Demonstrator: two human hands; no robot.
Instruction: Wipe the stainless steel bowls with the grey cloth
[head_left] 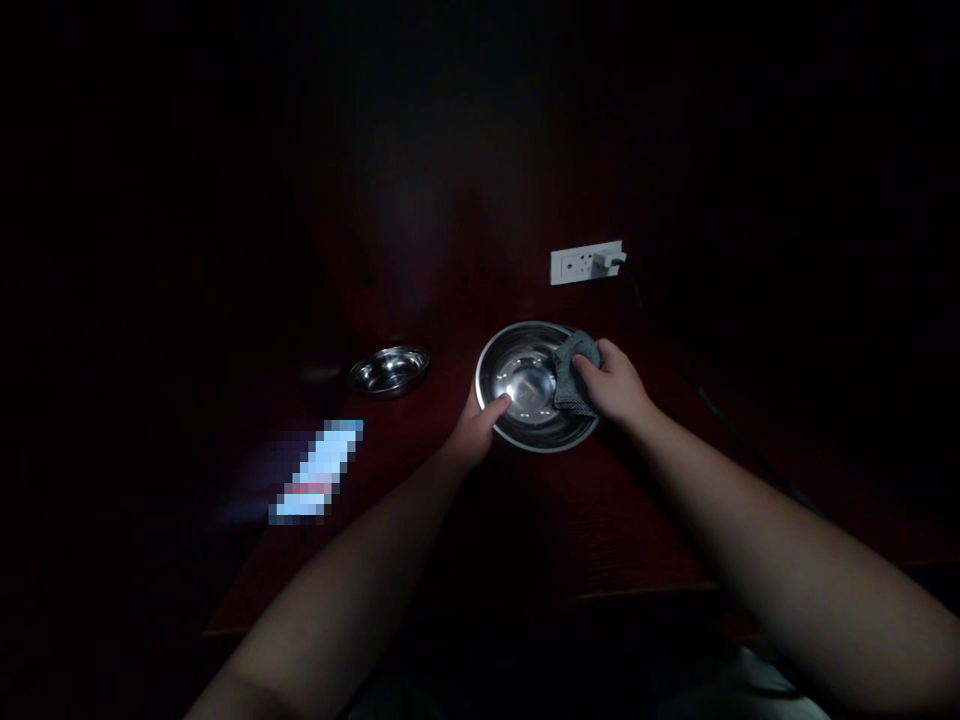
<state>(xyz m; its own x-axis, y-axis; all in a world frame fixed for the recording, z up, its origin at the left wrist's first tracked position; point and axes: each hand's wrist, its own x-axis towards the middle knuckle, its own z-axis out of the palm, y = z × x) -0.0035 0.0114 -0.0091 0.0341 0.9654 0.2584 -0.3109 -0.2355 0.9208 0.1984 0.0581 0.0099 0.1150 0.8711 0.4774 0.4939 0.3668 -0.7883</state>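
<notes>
A shiny steel bowl (532, 385) is tilted toward me above the dark red table. My left hand (480, 425) grips its left rim, the thumb over the inside edge and the other fingers hidden behind. At the right rim, my right hand (615, 382) is closed on a grey-green cloth (576, 375). The cloth is folded over the rim and lies against the bowl's inner wall, pinned by the thumb. Fingers of the right hand behind the bowl are out of sight.
A smaller shallow steel bowl (390, 370) rests on the table (600, 540) to the left. Nearer to me lies a bright, pixelated rectangular object (319, 472). On the back wall is a white socket (585, 263) with a plug, its dark cable (712, 400) trailing right. The surroundings are very dark.
</notes>
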